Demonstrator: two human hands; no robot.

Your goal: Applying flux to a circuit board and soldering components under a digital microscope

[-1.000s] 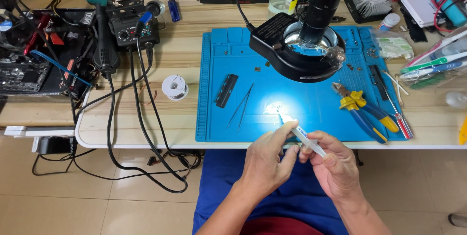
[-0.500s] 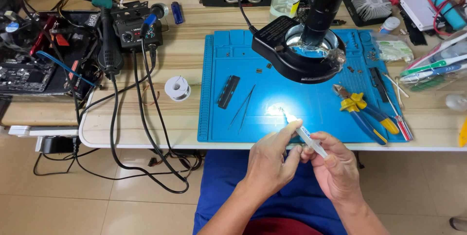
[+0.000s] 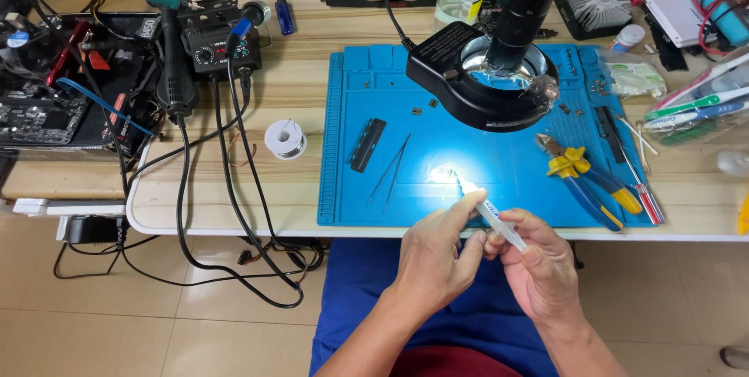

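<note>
Both hands meet just off the near edge of the counter point(image 3: 234, 213), above the person's blue-clad lap, with the forearms rising from the bottom of the view and angling in toward each other. The left hand point(image 3: 433, 256) is turned with its back toward the camera, and its fingers point(image 3: 468, 204) are pinched closed on the front part of a small clear syringe point(image 3: 499, 223) — thumb below, forefinger stretched along the top. The right hand point(image 3: 538, 264) curls closed around the rear of the same syringe, its fingers wrapped under the barrel and the thumb lying near the plunger end. The syringe slants up and to the left, its thin needle tip reaching over the front edge of the blue work mat point(image 3: 437, 143) into a bright pool of light. That light falls from the black ring lamp point(image 3: 480, 84) of a microscope standing over the mat's far half. On the mat, well to the left of the hands, lie a pair of tweezers point(image 3: 390, 170) and a small black strip-shaped component point(image 3: 367, 145); to the right lie yellow-and-blue pliers point(image 3: 581, 178). A spool of solder wire point(image 3: 284, 140) sits on the bare wood left of the mat, and a soldering station point(image 3: 222, 45) stands further back with its black cables trailing off the counter's edge.
</note>
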